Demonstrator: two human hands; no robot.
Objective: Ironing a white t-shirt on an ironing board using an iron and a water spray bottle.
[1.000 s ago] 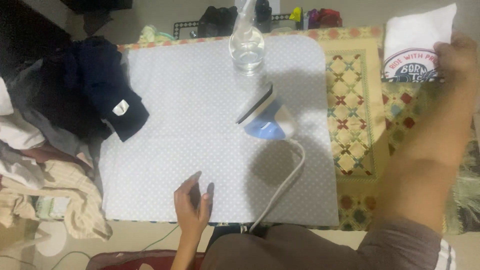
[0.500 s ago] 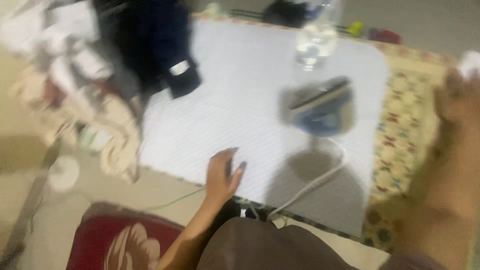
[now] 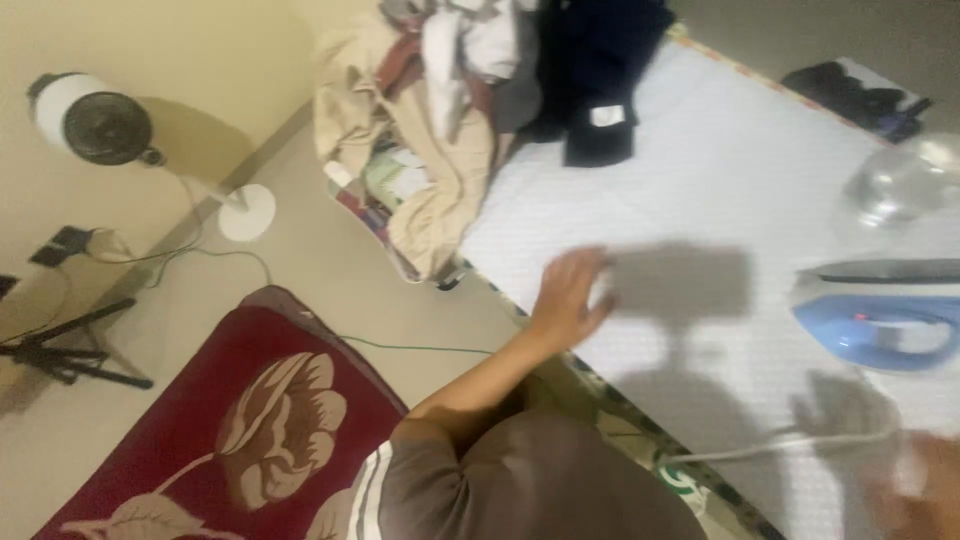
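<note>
My left hand (image 3: 570,297) rests with spread fingers on the near edge of a white dotted ironing cloth (image 3: 720,190), holding nothing. A blue and white iron (image 3: 880,315) stands on its heel at the right, its grey cord (image 3: 770,448) trailing toward me. My right hand (image 3: 915,487) shows only as a blurred patch at the bottom right corner; whether it holds anything is unclear. A dark navy garment (image 3: 597,75) lies at the cloth's far left corner. A clear water bottle (image 3: 897,182) lies blurred beyond the iron.
A heap of crumpled clothes (image 3: 430,110) lies left of the cloth. A small fan on a round base (image 3: 100,125) stands on the floor at the left, with a tripod (image 3: 60,355) near it. A red flowered mat (image 3: 250,420) lies beside my knee.
The view has swung sharply left, off the folded white shirt and patterned cloth. My right hand came down from that shirt to the bottom right. My left hand stays on the cloth's near edge.
</note>
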